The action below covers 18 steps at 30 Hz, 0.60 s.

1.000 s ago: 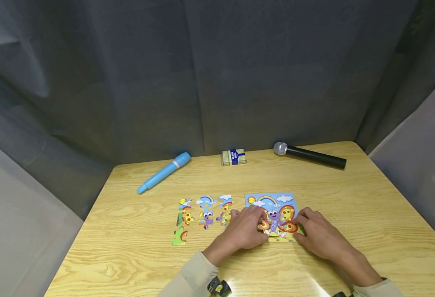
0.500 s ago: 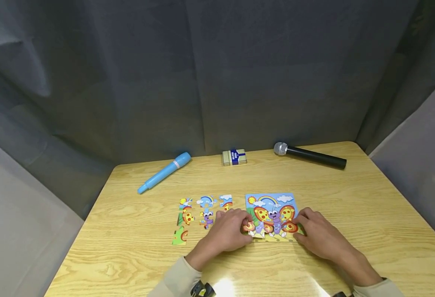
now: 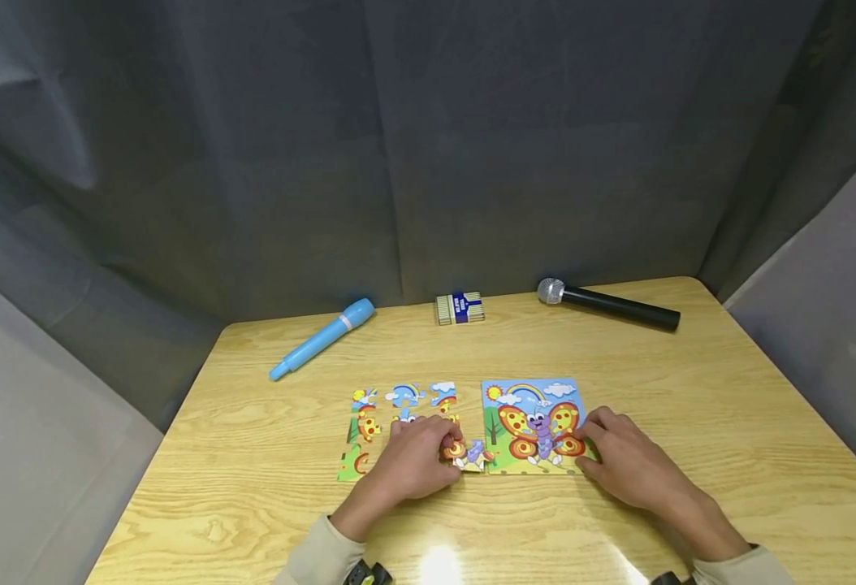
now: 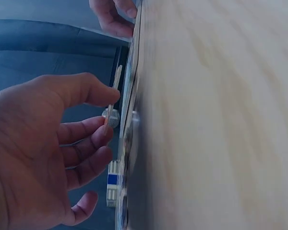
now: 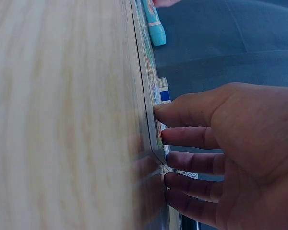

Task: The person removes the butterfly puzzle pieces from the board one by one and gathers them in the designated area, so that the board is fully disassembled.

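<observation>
In the head view, my left hand (image 3: 415,459) pinches a jigsaw piece (image 3: 474,456) showing a purple body and orange wing. The left wrist view shows this thin piece (image 4: 117,79) edge-on between thumb and fingers, above the tabletop. Right of it lies a butterfly picture board (image 3: 533,398) with a sun, rainbow and clouds. My right hand (image 3: 624,455) rests at the board's lower right side, its fingertips on the edge. Several loose jigsaw pieces (image 3: 368,427) lie in rows left of the board, some hidden behind my left hand.
On the wooden table (image 3: 267,455), a blue toy microphone (image 3: 323,339) lies at the back left. A bundle of small sticks with a blue label (image 3: 460,308) lies at the back middle. The black microphone (image 3: 611,305) is at the back right. Dark curtain (image 3: 399,162) hangs behind.
My left hand has moved left from over the board, carrying the pinched jigsaw piece, and uncovered the board's left part. My right hand has stayed at the board's edge.
</observation>
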Each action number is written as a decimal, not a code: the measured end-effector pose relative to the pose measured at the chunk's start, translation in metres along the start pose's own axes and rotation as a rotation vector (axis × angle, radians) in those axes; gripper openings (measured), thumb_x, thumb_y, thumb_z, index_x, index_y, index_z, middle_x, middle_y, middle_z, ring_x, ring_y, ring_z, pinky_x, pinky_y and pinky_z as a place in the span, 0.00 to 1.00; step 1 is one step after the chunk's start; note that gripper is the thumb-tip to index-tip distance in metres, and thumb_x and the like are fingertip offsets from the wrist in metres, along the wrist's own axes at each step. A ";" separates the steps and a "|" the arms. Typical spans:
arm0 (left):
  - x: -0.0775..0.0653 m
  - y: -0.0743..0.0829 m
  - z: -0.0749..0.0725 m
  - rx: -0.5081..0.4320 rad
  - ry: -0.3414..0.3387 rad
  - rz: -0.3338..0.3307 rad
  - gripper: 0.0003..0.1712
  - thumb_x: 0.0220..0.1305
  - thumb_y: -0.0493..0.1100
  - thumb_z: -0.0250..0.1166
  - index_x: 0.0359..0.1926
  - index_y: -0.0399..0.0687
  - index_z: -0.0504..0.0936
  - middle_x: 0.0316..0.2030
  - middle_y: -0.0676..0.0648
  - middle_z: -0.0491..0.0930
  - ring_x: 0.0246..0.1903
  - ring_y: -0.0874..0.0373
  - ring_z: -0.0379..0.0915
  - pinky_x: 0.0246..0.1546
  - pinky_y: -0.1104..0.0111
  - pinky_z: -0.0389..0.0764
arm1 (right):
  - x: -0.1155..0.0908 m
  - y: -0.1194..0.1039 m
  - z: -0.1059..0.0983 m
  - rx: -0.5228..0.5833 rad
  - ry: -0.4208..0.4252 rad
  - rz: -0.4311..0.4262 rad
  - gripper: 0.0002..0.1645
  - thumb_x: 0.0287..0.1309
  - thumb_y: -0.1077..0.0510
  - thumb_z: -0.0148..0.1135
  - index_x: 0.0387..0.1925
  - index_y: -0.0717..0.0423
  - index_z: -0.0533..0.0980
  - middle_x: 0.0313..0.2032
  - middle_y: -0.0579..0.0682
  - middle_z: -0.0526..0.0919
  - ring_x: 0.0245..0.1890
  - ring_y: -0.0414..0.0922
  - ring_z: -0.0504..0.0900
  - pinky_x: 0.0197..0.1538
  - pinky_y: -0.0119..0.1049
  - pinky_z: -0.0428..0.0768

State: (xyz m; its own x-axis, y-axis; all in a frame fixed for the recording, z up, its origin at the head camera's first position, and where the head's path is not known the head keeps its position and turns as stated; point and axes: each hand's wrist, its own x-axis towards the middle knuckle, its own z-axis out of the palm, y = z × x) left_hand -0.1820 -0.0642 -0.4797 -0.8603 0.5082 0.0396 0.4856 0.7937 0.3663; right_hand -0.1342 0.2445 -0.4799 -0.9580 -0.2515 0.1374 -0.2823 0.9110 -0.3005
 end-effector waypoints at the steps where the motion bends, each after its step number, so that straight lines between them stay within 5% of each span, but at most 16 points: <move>1: -0.002 -0.002 0.000 0.003 -0.003 -0.004 0.19 0.44 0.49 0.71 0.41 0.62 0.80 0.30 0.63 0.73 0.32 0.67 0.65 0.41 0.62 0.57 | 0.000 0.000 0.000 0.000 -0.001 0.001 0.17 0.51 0.55 0.71 0.43 0.57 0.82 0.43 0.49 0.75 0.42 0.47 0.74 0.45 0.46 0.74; 18: -0.025 -0.038 -0.014 -0.010 -0.037 -0.086 0.18 0.43 0.47 0.72 0.38 0.62 0.78 0.30 0.62 0.74 0.31 0.66 0.65 0.41 0.58 0.56 | 0.000 -0.002 -0.002 0.003 -0.013 0.010 0.16 0.51 0.55 0.70 0.43 0.56 0.82 0.43 0.49 0.75 0.42 0.46 0.73 0.45 0.46 0.74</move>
State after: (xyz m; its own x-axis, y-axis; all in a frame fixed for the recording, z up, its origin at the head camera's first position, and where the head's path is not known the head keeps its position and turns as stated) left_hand -0.1811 -0.1117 -0.4815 -0.8922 0.4509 -0.0269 0.4089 0.8314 0.3763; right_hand -0.1335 0.2435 -0.4771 -0.9613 -0.2467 0.1222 -0.2729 0.9125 -0.3047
